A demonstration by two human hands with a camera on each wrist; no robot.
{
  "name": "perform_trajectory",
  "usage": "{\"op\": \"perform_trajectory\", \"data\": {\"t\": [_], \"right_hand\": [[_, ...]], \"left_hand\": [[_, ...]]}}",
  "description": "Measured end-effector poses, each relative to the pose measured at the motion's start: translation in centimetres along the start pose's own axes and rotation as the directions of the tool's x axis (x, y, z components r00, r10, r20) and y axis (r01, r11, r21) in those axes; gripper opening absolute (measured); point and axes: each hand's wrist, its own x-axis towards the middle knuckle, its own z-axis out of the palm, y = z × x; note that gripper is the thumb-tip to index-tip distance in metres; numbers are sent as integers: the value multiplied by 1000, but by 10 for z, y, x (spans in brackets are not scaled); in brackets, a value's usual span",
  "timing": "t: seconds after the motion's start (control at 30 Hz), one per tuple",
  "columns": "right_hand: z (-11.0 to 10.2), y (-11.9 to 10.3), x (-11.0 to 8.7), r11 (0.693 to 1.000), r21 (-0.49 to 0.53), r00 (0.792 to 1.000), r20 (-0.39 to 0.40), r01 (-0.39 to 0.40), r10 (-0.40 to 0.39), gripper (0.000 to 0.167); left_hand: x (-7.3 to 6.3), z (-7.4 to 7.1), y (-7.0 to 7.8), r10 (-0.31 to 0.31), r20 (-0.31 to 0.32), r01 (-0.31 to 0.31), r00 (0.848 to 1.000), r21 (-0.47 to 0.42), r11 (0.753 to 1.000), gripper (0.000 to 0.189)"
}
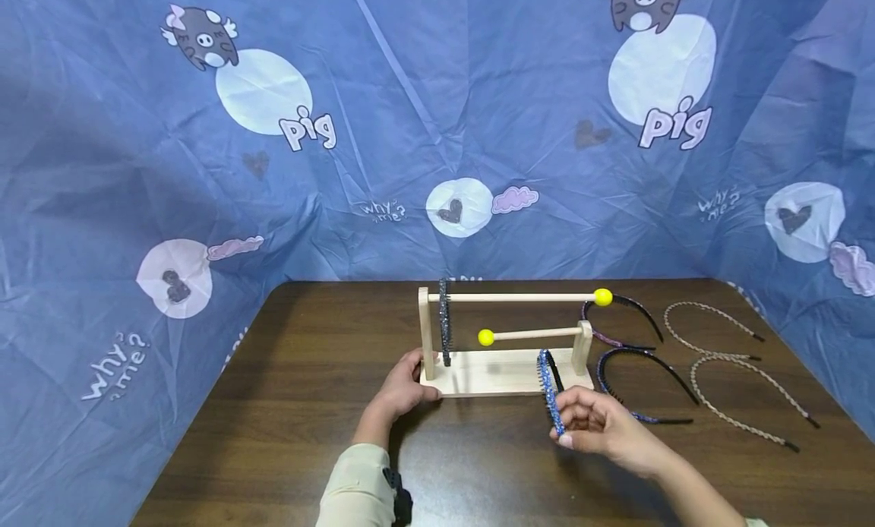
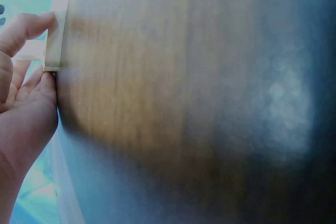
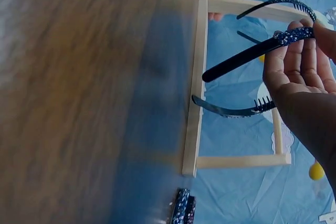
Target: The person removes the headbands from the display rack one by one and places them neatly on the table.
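A pale wooden stand point(image 1: 488, 373) has an upper rod point(image 1: 526, 298) and a shorter lower rod point(image 1: 536, 334), each tipped with a yellow ball. At the base's left end, my left hand point(image 1: 402, 386) grips the wood between thumb and fingers; the left wrist view shows this hold on the stand point(image 2: 55, 45) too. My right hand point(image 1: 608, 430) pinches a glittery blue headband point(image 1: 549, 390) with comb teeth, held up in front of the base's right part. A dark glittery headband point(image 1: 445, 322) hangs on the upper rod near the left post.
Right of the stand, a blue-and-black headband point(image 1: 645, 418) and a purplish-black one lie on the brown table point(image 1: 294, 405). Two braided beige headbands point(image 1: 738, 424) lie farther right. Behind the table hangs a blue printed cloth point(image 1: 383, 132).
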Motion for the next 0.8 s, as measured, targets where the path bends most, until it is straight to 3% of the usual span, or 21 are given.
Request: {"op": "perform_trajectory", "data": {"t": [0.2,0.5,0.8], "right_hand": [[5,5,10,996,-61,997,38,-58,60,31],[15,10,26,989,-102,989,97,-105,115,29],[23,18,36,973,-133,964,163,-191,211,28]], "left_hand": [[-8,-1,17,2,12,-2,1000,-36,999,61],[5,0,-12,16,3,-15,1000,-44,999,63],[4,0,-11,9,13,-8,1000,-80,997,66]]}}
